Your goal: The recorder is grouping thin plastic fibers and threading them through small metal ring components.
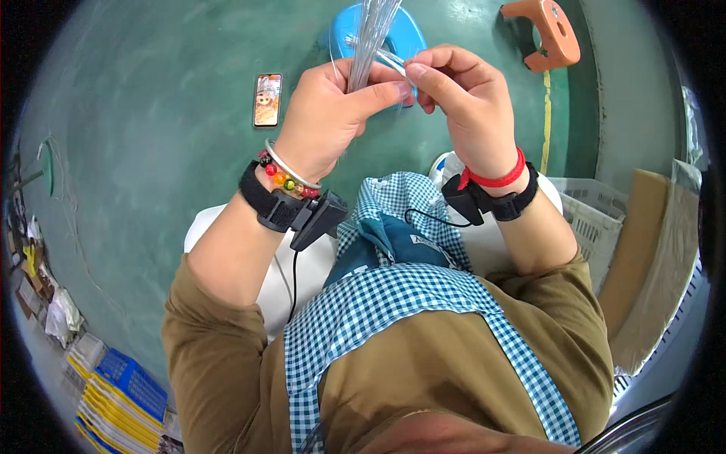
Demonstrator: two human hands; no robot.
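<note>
My left hand (321,110) is closed around a bundle of thin, clear, shiny strands (372,38), which rises above the fist past the top edge of the view. Close beside it, my right hand (473,98) pinches with thumb and forefinger. A small clear, bluish-white strip (390,60) runs from the bundle's side to that pinch; its exact kind is too small to tell. The fingertips of both hands almost meet, the left thumb pointing toward the right fingers. What lies inside the left palm is hidden.
Beyond my hands stands a blue stool (408,34); an orange stool (556,38) is at the far right. A phone (267,100) lies on the green floor. To my right are a white crate (590,212) and cardboard (639,250); stacked yellow and blue baskets (125,401) stand lower left.
</note>
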